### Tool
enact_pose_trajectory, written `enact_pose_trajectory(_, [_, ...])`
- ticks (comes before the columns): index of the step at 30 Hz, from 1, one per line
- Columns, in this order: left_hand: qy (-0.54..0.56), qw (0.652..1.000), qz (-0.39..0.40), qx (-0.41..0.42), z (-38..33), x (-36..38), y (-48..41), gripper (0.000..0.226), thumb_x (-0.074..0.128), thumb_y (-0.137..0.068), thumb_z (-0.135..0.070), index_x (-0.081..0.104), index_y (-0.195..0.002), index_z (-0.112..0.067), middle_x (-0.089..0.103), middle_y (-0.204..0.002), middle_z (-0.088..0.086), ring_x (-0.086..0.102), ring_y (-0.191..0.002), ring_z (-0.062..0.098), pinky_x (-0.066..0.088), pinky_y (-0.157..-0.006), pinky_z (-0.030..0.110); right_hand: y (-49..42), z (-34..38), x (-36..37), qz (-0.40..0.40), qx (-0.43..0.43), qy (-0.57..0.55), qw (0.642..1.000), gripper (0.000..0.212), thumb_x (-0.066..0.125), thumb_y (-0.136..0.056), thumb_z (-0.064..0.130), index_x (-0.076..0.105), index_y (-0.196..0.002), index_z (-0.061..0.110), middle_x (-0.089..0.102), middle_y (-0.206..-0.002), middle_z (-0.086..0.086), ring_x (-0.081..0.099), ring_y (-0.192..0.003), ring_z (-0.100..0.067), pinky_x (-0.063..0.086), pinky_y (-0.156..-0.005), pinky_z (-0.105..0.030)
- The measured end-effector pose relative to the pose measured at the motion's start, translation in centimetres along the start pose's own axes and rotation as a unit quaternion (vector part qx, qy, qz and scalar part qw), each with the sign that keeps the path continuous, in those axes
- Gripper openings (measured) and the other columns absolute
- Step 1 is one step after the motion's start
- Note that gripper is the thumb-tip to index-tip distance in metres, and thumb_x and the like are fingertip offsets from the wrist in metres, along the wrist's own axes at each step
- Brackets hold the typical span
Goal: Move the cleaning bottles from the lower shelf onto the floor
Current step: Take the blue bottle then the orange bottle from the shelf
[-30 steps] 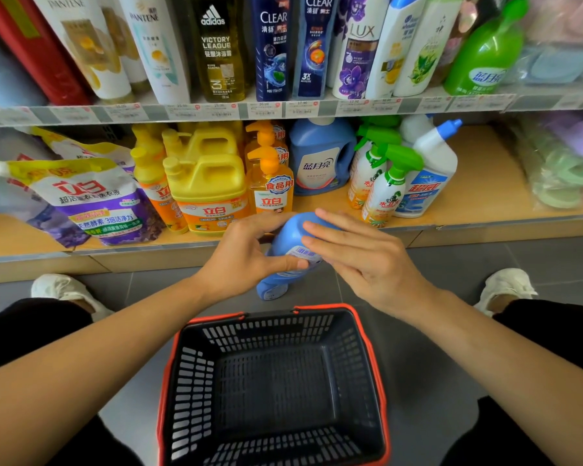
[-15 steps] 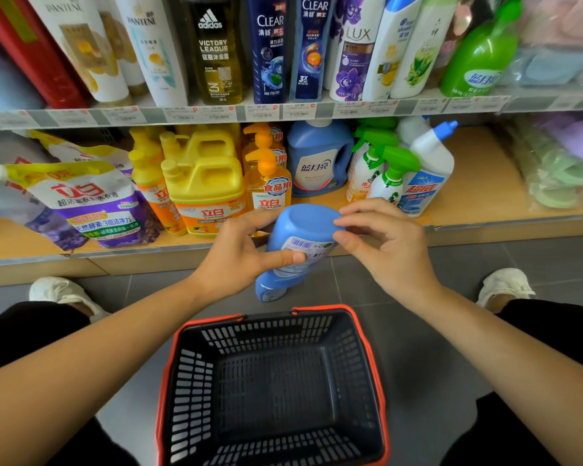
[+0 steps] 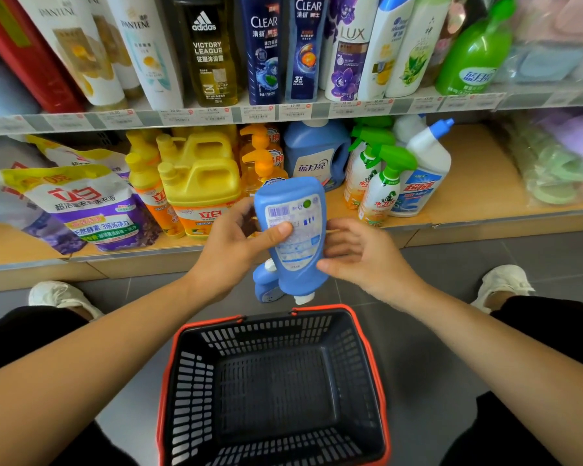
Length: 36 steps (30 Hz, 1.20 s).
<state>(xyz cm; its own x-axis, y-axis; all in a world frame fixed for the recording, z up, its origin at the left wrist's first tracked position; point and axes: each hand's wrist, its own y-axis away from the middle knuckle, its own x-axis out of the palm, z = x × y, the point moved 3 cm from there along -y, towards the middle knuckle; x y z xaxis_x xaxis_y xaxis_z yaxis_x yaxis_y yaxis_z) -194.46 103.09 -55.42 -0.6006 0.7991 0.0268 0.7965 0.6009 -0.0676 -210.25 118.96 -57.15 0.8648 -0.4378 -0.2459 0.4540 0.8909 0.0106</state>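
Observation:
A blue cleaning bottle (image 3: 293, 227) is upside down in front of the lower shelf (image 3: 485, 220), its white cap pointing down just above the basket's far rim. My left hand (image 3: 229, 250) grips its left side, thumb across the back label. My right hand (image 3: 360, 257) holds its right edge between thumb and curled fingers. Behind it a second blue bottle (image 3: 262, 288) stands on the grey floor (image 3: 435, 331). On the shelf remain yellow jugs (image 3: 199, 183), orange pump bottles (image 3: 261, 163), a blue detergent jug (image 3: 317, 156), green-trigger sprays (image 3: 377, 190) and a white bottle (image 3: 424, 176).
A black basket with a red rim (image 3: 367, 348) sits on the floor between my knees. Refill pouches (image 3: 81, 210) lie at the shelf's left, bagged goods (image 3: 559, 163) at its right. Shampoo bottles (image 3: 266, 48) fill the upper shelf. My white shoes (image 3: 502, 284) flank the spot.
The blue bottle was tipped from lying flat to cap-down and lifted a little, its back label now facing me. My right hand slid from its top to its right edge.

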Motion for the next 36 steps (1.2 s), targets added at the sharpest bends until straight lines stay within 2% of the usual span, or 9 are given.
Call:
enact_pose_trajectory(3, [0.041, 0.999, -0.022, -0.013, -0.2, -0.1, -0.1, 0.041, 0.073, -0.088, -0.025, 0.062, -0.125, -0.012, 0.074, -0.117, 0.003, 0.071, -0.110, 0.019, 0.060, -0.078, 0.031, 0.1, -1.4, 0.7, 0.079, 0.056, 0.033, 0.995, 0.059, 0.085, -0.077, 0.007, 0.059, -0.129, 0.018, 0.070, -0.120, 0.005, 0.067, -0.109, -0.007, 0.055, -0.085, -0.022])
enact_pose_trajectory(7, [0.103, 0.992, -0.068, -0.019, 0.2, -0.9, -0.4, 0.050, 0.072, -0.088, -0.022, 0.049, -0.132, -0.027, 0.069, -0.121, 0.013, 0.068, -0.113, 0.029, 0.060, -0.082, 0.048, 0.3, -2.7, 1.4, 0.101, 0.108, -0.063, 0.987, 0.053, 0.081, -0.080, 0.003, 0.059, -0.127, 0.014, 0.072, -0.120, -0.003, 0.069, -0.112, -0.017, 0.056, -0.096, -0.033])
enact_pose_trajectory(11, [0.139, 0.986, -0.090, -0.016, 0.5, -1.1, -0.6, 0.041, 0.069, -0.094, -0.020, 0.046, -0.127, -0.027, 0.069, -0.112, 0.011, 0.069, -0.103, 0.025, 0.060, -0.076, 0.042, 0.1, -3.0, 1.8, 0.082, 0.143, -0.217, 0.962, 0.055, 0.078, -0.081, 0.009, 0.056, -0.130, 0.015, 0.069, -0.120, -0.015, 0.068, -0.112, -0.027, 0.058, -0.092, -0.046])
enact_pose_trajectory(16, [0.102, 0.981, -0.139, -0.087, 2.9, -1.5, -0.5, 0.027, 0.065, -0.096, -0.013, 0.052, -0.118, -0.021, 0.070, -0.109, 0.015, 0.072, -0.094, 0.024, 0.062, -0.077, 0.037, 0.1, -2.8, 1.4, -0.035, 0.143, -0.287, 0.946, 0.054, 0.080, -0.071, 0.009, 0.057, -0.119, 0.006, 0.070, -0.120, -0.014, 0.071, -0.104, -0.028, 0.060, -0.083, -0.040])
enact_pose_trajectory(20, [0.028, 0.981, -0.116, -0.150, 4.8, -1.7, -1.1, 0.017, 0.069, -0.095, -0.011, 0.056, -0.105, -0.017, 0.071, -0.091, 0.010, 0.071, -0.076, 0.019, 0.060, -0.066, 0.029, -0.8, -2.0, -1.1, -0.115, 0.116, -0.186, 0.969, 0.043, 0.081, -0.076, 0.005, 0.064, -0.115, 0.014, 0.074, -0.110, -0.003, 0.072, -0.098, -0.024, 0.061, -0.075, -0.036])
enact_pose_trajectory(23, [-0.269, 0.956, -0.025, -0.114, 4.7, -3.2, -3.4, 0.004, 0.071, -0.093, -0.019, 0.075, -0.093, -0.018, 0.071, -0.076, -0.012, 0.063, -0.071, 0.004, 0.052, -0.065, 0.030, -2.2, -1.2, -3.8, -0.173, 0.068, -0.088, 0.979, 0.039, 0.085, -0.073, 0.004, 0.072, -0.105, 0.022, 0.072, -0.097, 0.003, 0.068, -0.084, -0.011, 0.057, -0.064, -0.027])
enact_pose_trajectory(26, [-0.447, 0.893, -0.062, 0.000, 2.7, -4.3, -5.8, 0.017, 0.071, -0.092, -0.026, 0.077, -0.107, -0.023, 0.074, -0.106, -0.002, 0.067, -0.094, 0.016, 0.055, -0.080, 0.038, -3.6, -0.6, -5.1, -0.152, -0.003, 0.083, 0.985, 0.040, 0.093, -0.063, 0.008, 0.076, -0.096, 0.024, 0.072, -0.089, 0.008, 0.063, -0.080, -0.002, 0.051, -0.068, -0.014])
enact_pose_trajectory(31, [-0.522, 0.836, -0.137, 0.103, 0.8, -4.6, -9.8, 0.052, 0.069, -0.092, -0.037, 0.053, -0.141, -0.024, 0.056, -0.134, 0.004, 0.052, -0.122, 0.024, 0.047, -0.086, 0.032, -6.0, -4.2, -3.1, -0.042, 0.007, 0.257, 0.965, 0.044, 0.094, -0.059, 0.020, 0.075, -0.095, 0.001, 0.072, -0.087, -0.015, 0.065, -0.082, -0.033, 0.052, -0.069, -0.038])
enact_pose_trajectory(36, [-0.509, 0.857, -0.082, 0.018, 1.5, -4.6, -12.7, 0.059, 0.064, -0.095, -0.048, 0.051, -0.145, -0.020, 0.056, -0.133, 0.006, 0.060, -0.113, 0.024, 0.052, -0.086, 0.037, -8.1, -9.3, -0.8, 0.019, 0.073, 0.294, 0.953, 0.060, 0.096, -0.061, 0.031, 0.075, -0.115, 0.014, 0.073, -0.117, -0.003, 0.067, -0.108, -0.020, 0.053, -0.091, -0.037])
